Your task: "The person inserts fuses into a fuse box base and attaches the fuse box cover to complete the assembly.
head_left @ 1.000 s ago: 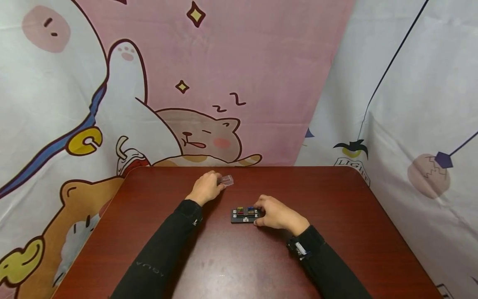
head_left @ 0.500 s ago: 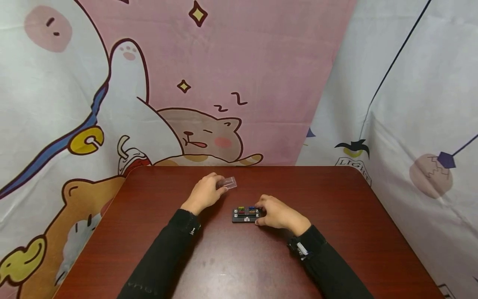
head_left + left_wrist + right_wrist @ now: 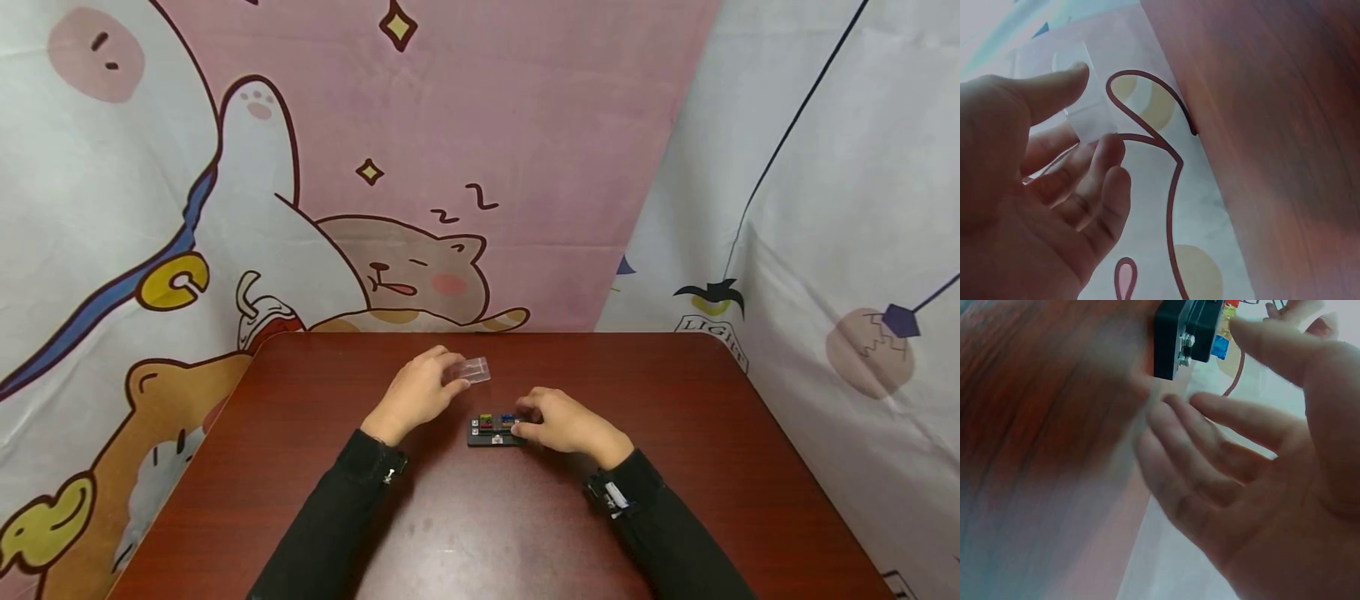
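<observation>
My left hand [image 3: 416, 392] pinches a clear plastic cover [image 3: 475, 370] between thumb and fingers, raised over the far part of the table. In the left wrist view the transparent cover [image 3: 1090, 120] shows between the thumb and fingertips. Nearer to me lies a black fuse block [image 3: 483, 442] with metal screw terminals and small coloured blade fuses [image 3: 487, 422]. Over its right end is my right hand [image 3: 566, 425], fingers loosely bent. The right wrist view shows the thumb beside a blue fuse [image 3: 1220, 347] and the other fingers apart from the block's end.
The brown wooden table [image 3: 480, 525] has its far edge against a printed cloth backdrop [image 3: 555, 167] with cartoon animals. More white cloth [image 3: 825, 250] hangs along the right side. Both forearms wear black sleeves [image 3: 330, 508] with wrist straps.
My left hand has carried the clear cover a little to the right, toward the fuse block. The right hand's fingers have loosened from the block's right end, its thumb shifting up.
</observation>
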The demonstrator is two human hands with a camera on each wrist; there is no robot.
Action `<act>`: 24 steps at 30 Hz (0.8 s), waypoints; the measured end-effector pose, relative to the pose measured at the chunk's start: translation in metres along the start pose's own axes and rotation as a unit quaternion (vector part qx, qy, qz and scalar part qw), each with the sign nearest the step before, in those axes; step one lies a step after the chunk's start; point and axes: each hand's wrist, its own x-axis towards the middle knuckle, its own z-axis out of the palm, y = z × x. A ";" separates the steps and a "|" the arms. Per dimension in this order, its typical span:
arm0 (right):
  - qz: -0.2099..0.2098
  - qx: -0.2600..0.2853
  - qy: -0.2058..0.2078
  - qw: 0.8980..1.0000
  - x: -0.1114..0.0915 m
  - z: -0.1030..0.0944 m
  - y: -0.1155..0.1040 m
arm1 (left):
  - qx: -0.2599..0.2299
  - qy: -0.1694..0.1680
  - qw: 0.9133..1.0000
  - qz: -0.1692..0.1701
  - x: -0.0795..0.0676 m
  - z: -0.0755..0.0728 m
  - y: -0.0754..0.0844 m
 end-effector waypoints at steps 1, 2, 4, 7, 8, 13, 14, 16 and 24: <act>-0.004 0.000 0.013 1.000 0.001 0.000 0.000 | 0.000 -0.005 1.000 0.005 -0.001 -0.001 0.002; -0.006 -0.001 0.025 1.000 0.001 0.000 0.000 | 0.000 -0.012 1.000 0.011 -0.002 -0.001 0.004; -0.008 -0.002 0.048 0.999 0.003 0.001 0.000 | 0.003 -0.024 0.999 0.022 -0.004 -0.001 0.008; -0.010 -0.002 0.077 0.997 0.005 0.001 -0.001 | 0.005 -0.034 0.999 0.037 -0.006 0.000 0.012; -0.010 0.000 0.082 0.997 0.005 0.001 -0.001 | 0.006 -0.036 0.998 0.043 -0.007 0.001 0.014; -0.020 0.012 0.098 0.995 0.006 0.002 -0.002 | 0.013 -0.052 0.996 0.067 -0.010 0.005 0.021; -0.021 0.011 0.101 0.995 0.006 0.002 -0.002 | 0.014 -0.057 0.996 0.071 -0.011 0.006 0.022; -0.029 0.008 0.104 0.994 0.007 0.003 -0.001 | 0.018 -0.064 0.995 0.078 -0.012 0.009 0.024; -0.072 0.003 0.104 0.992 0.008 0.005 0.000 | 0.023 -0.070 0.993 0.090 -0.016 0.015 0.027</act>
